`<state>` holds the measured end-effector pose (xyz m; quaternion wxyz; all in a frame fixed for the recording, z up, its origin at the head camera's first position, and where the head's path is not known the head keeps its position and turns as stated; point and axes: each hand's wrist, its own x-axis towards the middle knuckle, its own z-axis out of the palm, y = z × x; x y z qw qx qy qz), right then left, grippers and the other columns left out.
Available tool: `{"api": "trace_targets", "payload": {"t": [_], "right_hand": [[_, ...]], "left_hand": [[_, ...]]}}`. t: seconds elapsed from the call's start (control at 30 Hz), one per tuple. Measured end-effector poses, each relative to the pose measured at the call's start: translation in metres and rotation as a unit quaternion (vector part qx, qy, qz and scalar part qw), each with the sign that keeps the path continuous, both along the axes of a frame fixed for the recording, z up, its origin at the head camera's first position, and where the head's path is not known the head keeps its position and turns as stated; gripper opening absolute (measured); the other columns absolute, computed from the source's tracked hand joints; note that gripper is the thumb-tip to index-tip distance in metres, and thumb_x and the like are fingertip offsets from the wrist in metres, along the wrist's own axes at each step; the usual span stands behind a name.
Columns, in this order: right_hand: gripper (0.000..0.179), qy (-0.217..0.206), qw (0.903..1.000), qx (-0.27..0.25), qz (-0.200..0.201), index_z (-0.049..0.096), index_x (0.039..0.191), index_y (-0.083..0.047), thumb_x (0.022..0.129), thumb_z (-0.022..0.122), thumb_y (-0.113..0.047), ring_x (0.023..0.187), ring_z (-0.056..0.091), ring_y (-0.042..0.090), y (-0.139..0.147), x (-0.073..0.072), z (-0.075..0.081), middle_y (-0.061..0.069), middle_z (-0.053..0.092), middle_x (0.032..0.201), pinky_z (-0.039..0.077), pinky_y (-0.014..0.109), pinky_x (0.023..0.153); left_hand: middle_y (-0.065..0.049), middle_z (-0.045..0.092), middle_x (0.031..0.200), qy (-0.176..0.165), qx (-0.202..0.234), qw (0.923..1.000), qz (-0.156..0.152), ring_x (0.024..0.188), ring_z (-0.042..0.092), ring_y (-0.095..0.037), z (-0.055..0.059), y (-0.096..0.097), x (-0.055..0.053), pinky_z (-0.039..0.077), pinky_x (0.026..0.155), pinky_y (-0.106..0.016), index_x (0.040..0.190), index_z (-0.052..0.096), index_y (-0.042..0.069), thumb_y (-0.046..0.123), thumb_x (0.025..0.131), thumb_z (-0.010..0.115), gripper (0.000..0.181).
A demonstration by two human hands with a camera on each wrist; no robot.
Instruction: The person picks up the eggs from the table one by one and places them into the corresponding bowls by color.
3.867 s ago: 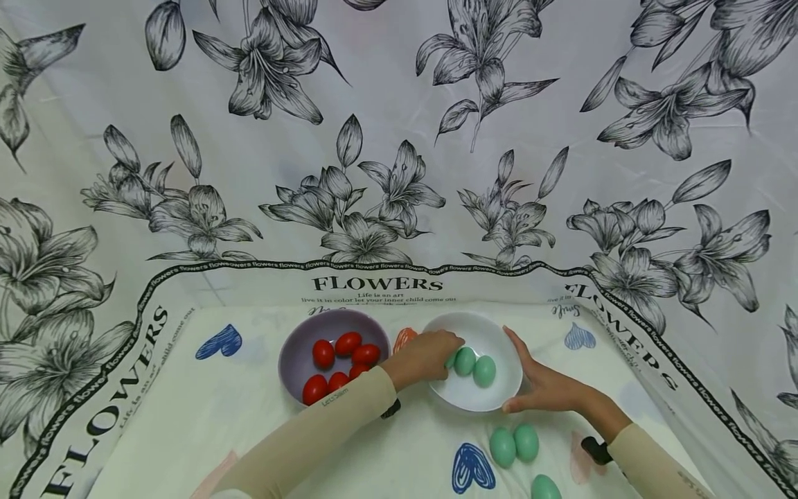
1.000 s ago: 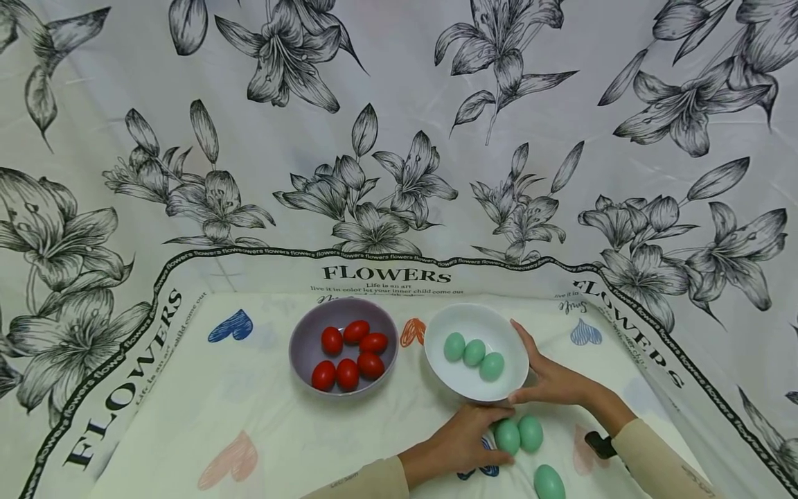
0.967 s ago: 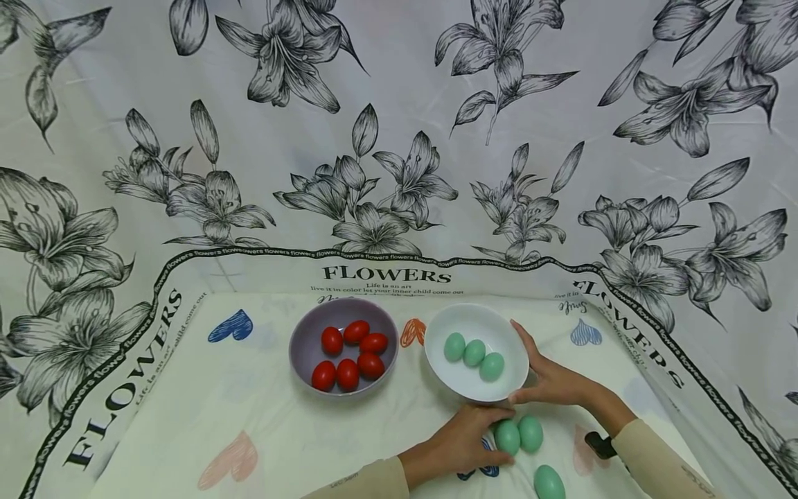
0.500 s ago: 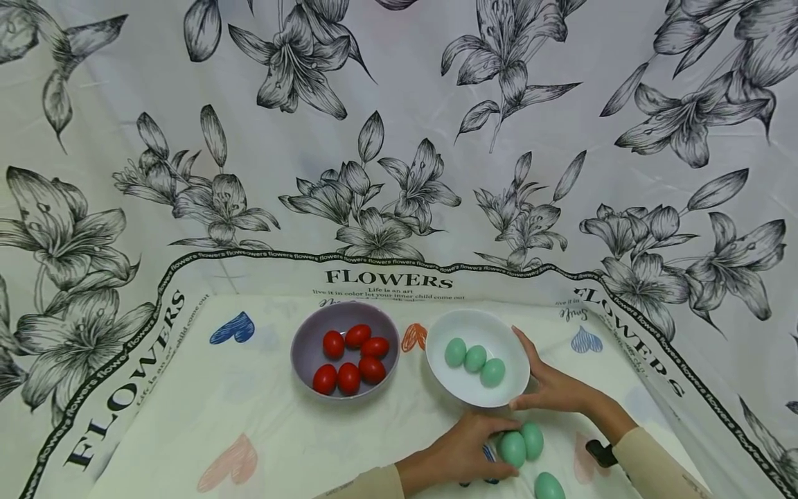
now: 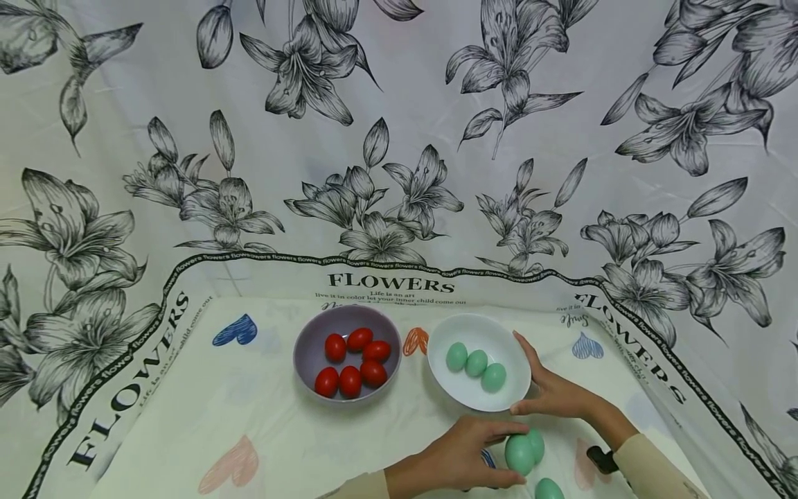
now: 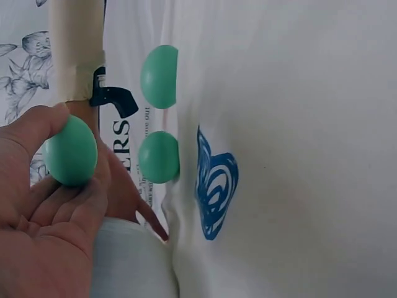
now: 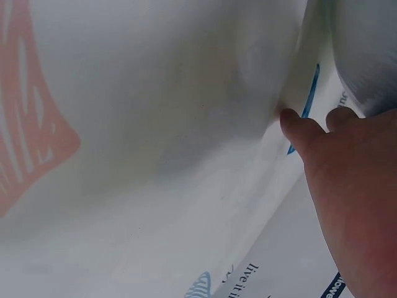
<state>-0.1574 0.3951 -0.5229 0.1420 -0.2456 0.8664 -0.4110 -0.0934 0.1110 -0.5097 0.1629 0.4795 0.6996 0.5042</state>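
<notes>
My left hand (image 5: 458,454) pinches a green egg (image 6: 71,151) between the thumb and fingertips, and in the left wrist view the egg is off the cloth. Two more green eggs lie on the cloth: one (image 5: 536,443) partly behind the held egg, another (image 5: 549,489) at the bottom edge of the head view. My right hand (image 5: 557,395) rests against the right side of a white bowl (image 5: 445,384), thumb and fingers spread along its rim. Three green eggs (image 5: 476,363) lie in that bowl.
Left of the white bowl stands a purple bowl (image 5: 302,371) holding several red eggs (image 5: 350,380). The cloth on the table (image 5: 293,450) is printed with hearts. A flower-patterned sheet (image 5: 399,97) hangs behind.
My left hand has gone from inside the white bowl to the eggs in front of it and lifted one slightly. A third egg now shows fully in the bowl. My right hand stays at the rim.
</notes>
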Motion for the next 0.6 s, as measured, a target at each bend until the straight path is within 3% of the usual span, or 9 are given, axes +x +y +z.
{"api": "trace_targets", "payload": {"t": [0.07,0.23,0.43,0.53,0.6], "right_hand": [[0.131,-0.001,1.0000,-0.006,0.003,-0.022,0.153,-0.029,0.077,0.084,-0.018,0.146,0.013,0.043,0.000,0.001,0.000,0.008,-0.003,0.164,0.029,0.067,0.105],[0.129,0.010,0.9995,0.029,-0.010,-0.022,0.153,-0.029,0.079,0.083,-0.025,0.145,0.017,0.041,0.001,0.002,0.001,0.009,-0.002,0.164,0.034,0.060,0.105],[0.128,-0.001,0.9997,0.026,-0.003,-0.023,0.153,-0.030,0.079,0.083,-0.025,0.146,0.012,0.038,0.001,0.001,0.004,0.006,-0.009,0.164,0.033,0.061,0.105],[0.128,-0.011,0.9996,0.025,-0.003,-0.023,0.152,-0.031,0.079,0.082,-0.024,0.146,0.013,0.037,0.002,0.001,0.004,0.006,-0.007,0.164,0.034,0.058,0.106],[0.127,-0.021,0.9994,0.024,-0.012,-0.022,0.152,-0.034,0.080,0.082,-0.025,0.146,0.015,0.033,0.002,0.002,0.004,0.004,-0.003,0.164,0.034,0.049,0.108]], "left_hand": [[0.015,0.048,0.142,-0.019,0.017,0.9997,-0.007,0.126,0.047,0.002,0.004,-0.002,0.000,0.043,0.096,-0.014,0.143,0.049,0.027,0.031,0.089,0.074,0.060],[0.014,0.047,0.144,-0.065,0.052,0.9962,-0.024,0.129,0.045,0.000,0.013,-0.008,-0.004,0.042,0.100,-0.019,0.144,0.047,0.026,0.027,0.090,0.072,0.059],[0.013,0.052,0.141,-0.043,0.068,0.9965,0.022,0.126,0.049,0.000,0.026,-0.017,-0.015,0.042,0.101,-0.019,0.144,0.048,0.028,0.032,0.089,0.073,0.060],[0.014,0.053,0.140,-0.027,0.081,0.9951,0.049,0.125,0.051,-0.001,0.032,-0.023,-0.021,0.043,0.100,-0.020,0.142,0.049,0.031,0.032,0.088,0.074,0.060],[0.014,0.052,0.140,-0.023,0.088,0.9939,0.062,0.125,0.051,-0.003,0.036,-0.028,-0.026,0.043,0.100,-0.022,0.142,0.049,0.032,0.031,0.088,0.075,0.060]]}}
